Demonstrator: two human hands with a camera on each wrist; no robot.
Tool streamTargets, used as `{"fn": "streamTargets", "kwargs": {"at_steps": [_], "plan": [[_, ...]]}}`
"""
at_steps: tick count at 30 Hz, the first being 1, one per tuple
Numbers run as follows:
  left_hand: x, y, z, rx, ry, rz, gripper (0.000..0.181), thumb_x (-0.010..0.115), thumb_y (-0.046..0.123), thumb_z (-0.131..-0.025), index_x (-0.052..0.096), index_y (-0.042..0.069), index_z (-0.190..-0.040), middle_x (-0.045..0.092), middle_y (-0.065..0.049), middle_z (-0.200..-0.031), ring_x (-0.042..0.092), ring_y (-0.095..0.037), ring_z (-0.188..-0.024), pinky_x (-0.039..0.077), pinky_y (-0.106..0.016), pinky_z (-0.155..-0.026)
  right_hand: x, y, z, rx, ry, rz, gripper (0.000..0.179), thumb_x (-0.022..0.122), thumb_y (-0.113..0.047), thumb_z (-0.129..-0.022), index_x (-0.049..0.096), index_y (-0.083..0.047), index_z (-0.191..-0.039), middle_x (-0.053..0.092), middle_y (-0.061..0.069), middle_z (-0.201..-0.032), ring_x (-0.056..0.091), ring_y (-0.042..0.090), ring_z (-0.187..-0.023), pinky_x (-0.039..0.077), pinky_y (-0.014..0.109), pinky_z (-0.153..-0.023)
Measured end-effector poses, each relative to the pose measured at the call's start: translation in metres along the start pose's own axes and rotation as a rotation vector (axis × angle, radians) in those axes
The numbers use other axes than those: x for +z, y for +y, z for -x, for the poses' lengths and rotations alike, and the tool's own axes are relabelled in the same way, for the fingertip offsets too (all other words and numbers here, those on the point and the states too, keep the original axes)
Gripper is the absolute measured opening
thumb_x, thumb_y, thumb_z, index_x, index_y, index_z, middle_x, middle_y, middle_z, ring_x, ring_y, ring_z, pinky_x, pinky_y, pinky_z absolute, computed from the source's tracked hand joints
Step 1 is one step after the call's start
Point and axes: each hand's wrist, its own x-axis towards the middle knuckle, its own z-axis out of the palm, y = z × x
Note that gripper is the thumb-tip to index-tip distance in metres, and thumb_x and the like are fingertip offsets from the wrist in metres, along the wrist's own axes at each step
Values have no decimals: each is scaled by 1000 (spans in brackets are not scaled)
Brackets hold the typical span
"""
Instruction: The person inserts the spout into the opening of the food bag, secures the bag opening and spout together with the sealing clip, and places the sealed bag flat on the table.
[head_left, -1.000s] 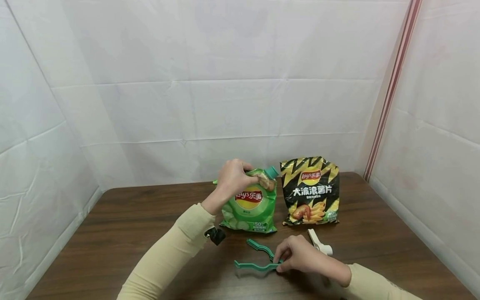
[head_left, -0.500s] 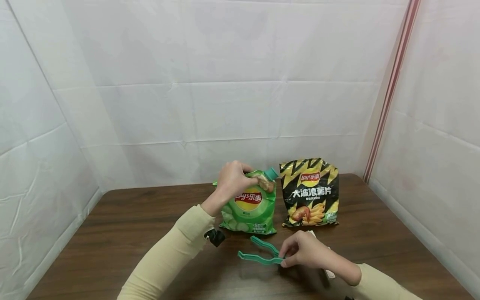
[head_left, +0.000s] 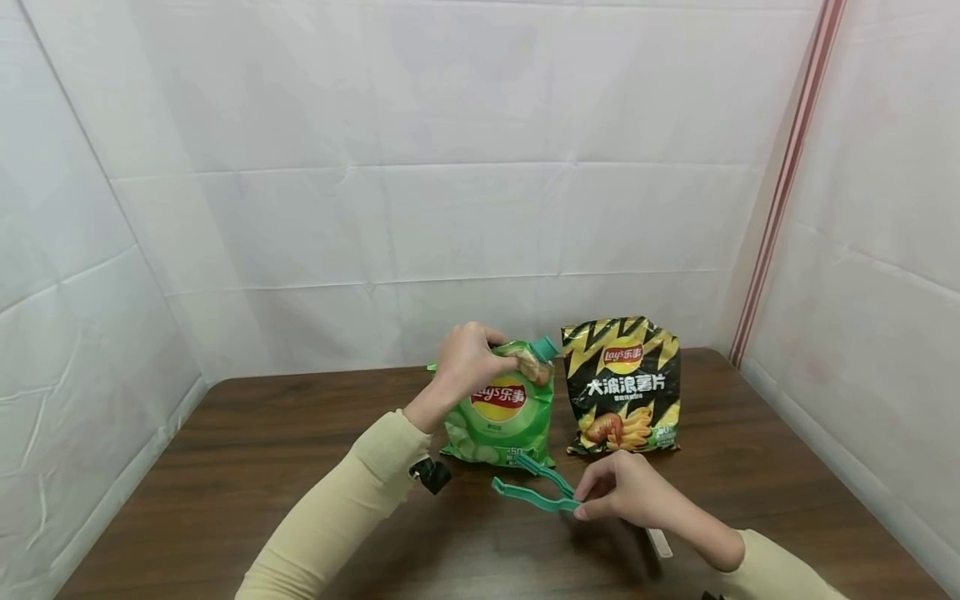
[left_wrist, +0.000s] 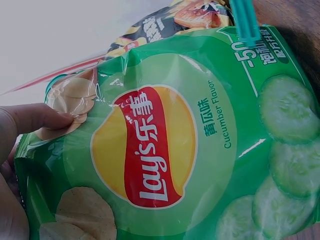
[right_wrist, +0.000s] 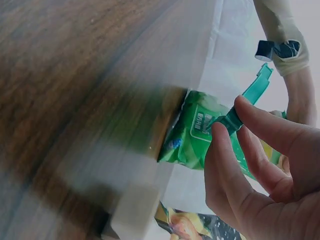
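A green Lay's chip bag (head_left: pixel 498 429) stands on the table, a teal cap-like piece (head_left: pixel 544 349) at its top right corner. My left hand (head_left: pixel 467 360) pinches the bag's top edge, the thumb pressed on its front in the left wrist view. Between thumb and fingers, my right hand (head_left: pixel 633 493) holds a green bag clip (head_left: pixel 534 498) by its hinge end. The clip's two arms are spread apart and point left, the far one overlapping the bag's lower edge in the head view. Below the right hand, a white clip-like piece (head_left: pixel 660 543) shows partly, the rest hidden by the hand.
A black and yellow Lay's bag (head_left: pixel 622 383) stands to the right of the green one. White sheeting (head_left: pixel 360 208) hangs behind the brown wooden table (head_left: pixel 300 442) and along both sides.
My right hand has drawn the green clip together from wide-spread, then lifted it up and to the right, toward the bags. My left hand and both bags have kept their places.
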Motion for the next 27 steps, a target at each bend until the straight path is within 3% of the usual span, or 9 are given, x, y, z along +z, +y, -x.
{"fn": "streamTargets", "kwargs": {"at_steps": [5,12,18,24,27], "plan": [[-1,0,0,-6,0,6,31,70,15,-73,51,19,-50,33,8,-45,24,-7,-43,18,-21,-45,-6,-1,4,13,29,31,10,80,-29,-75,72,-23,-77,69,-9,-76,64,4,-72,50,22,-64],[-1,1,0,-9,1,11,17,72,16,-72,65,19,-57,49,9,-46,30,-6,-42,22,-20,-43,-15,-4,9,53,45,23,12,79,-30,-76,72,-21,-80,69,-6,-77,61,8,-68,49,25,-59],[-1,0,0,-20,-1,11,25,71,16,-72,57,18,-51,41,8,-44,28,-6,-43,21,-20,-43,-24,-4,15,61,56,6,15,77,-31,-78,73,-17,-82,70,-3,-79,62,10,-68,50,26,-58],[-2,1,0,-27,3,12,17,73,17,-72,66,19,-57,51,9,-47,33,-6,-42,25,-20,-42,-35,-2,19,54,121,37,18,78,-33,-76,73,-17,-82,70,-4,-79,61,6,-68,50,24,-59],[-1,1,0,-30,-2,15,21,72,16,-73,63,17,-55,47,8,-46,31,-6,-42,23,-20,-43,-40,-3,20,67,164,57,18,78,-34,-76,73,-18,-82,69,-5,-77,59,6,-66,49,24,-59]]}}
